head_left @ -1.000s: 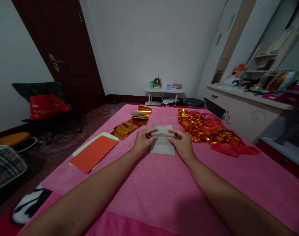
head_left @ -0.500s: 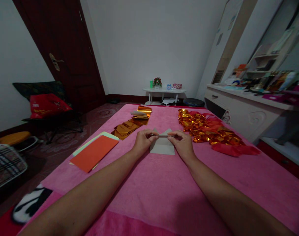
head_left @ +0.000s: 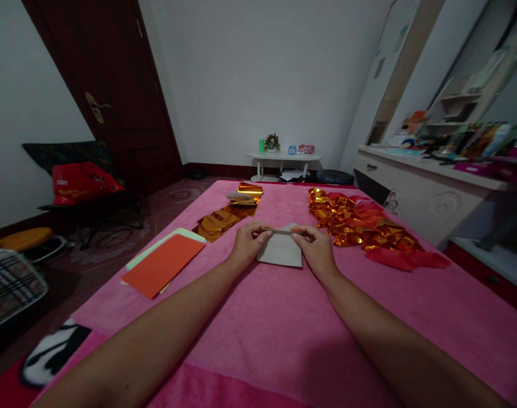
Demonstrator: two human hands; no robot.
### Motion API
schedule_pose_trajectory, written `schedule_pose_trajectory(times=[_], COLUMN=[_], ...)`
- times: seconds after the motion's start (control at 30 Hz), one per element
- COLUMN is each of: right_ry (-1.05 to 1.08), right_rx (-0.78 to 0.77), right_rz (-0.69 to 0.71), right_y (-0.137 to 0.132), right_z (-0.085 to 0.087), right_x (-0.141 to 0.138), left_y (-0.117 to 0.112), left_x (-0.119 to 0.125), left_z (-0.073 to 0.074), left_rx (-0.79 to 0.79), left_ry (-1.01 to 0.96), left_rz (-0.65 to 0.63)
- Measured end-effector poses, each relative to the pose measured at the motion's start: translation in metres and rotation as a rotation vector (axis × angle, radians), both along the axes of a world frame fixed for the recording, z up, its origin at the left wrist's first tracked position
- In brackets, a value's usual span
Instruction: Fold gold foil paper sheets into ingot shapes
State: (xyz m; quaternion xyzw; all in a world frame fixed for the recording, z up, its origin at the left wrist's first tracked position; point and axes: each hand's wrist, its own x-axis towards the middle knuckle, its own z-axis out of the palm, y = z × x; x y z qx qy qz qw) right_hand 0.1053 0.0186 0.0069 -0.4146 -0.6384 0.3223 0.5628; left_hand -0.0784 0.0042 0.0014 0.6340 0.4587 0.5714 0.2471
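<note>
A pale grey-white sheet of paper [head_left: 280, 253] is held over the pink cloth in the middle of the table, with a narrow folded strip along its upper part. My left hand [head_left: 249, 243] pinches the left end of that fold between thumb and fingers. At the opposite end, my right hand [head_left: 314, 245] pinches it the same way. Part of the paper rises behind the fold, and the fingers cover both its ends.
Orange and pale green paper sheets [head_left: 167, 265] lie at left. Behind them are gold foil pieces [head_left: 220, 222] and a gold foil roll [head_left: 250, 189]. Crumpled gold and red foil [head_left: 356, 221] spreads at right. A white side table [head_left: 284, 155] stands by the wall.
The lower flap of the paper has tipped slightly, and its front edge shows darker now. Both hands keep their pinch and have barely moved.
</note>
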Motion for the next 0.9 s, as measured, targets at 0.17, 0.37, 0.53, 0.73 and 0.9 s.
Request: schedule_pose_trajectory(times=[0.17,0.37,0.53,0.73,0.9], right_ry=[0.07,0.086,0.132,0.145,0.276], right_rx=[-0.082,-0.126,-0.168,-0.202,-0.299], right_rz=[0.015,0.025,0.019,0.047,0.192], right_y=[-0.001,0.005,0.008,0.006,0.002], right_z=[-0.001,-0.009,-0.011,-0.006,-0.001], right_x=[0.001,0.006,0.008,0.005,0.003], left_y=[0.001,0.001,0.004,-0.001,-0.004], left_x=[0.001,0.0,0.003,0.004,0.001], left_z=[-0.002,0.001,-0.004,0.003,0.008], left_rx=[-0.084,-0.109,-0.117,-0.088,0.0], left_ry=[-0.142,-0.252,-0.285,-0.247,-0.14], left_rz=[-0.056,-0.12,-0.241,-0.188,-0.144])
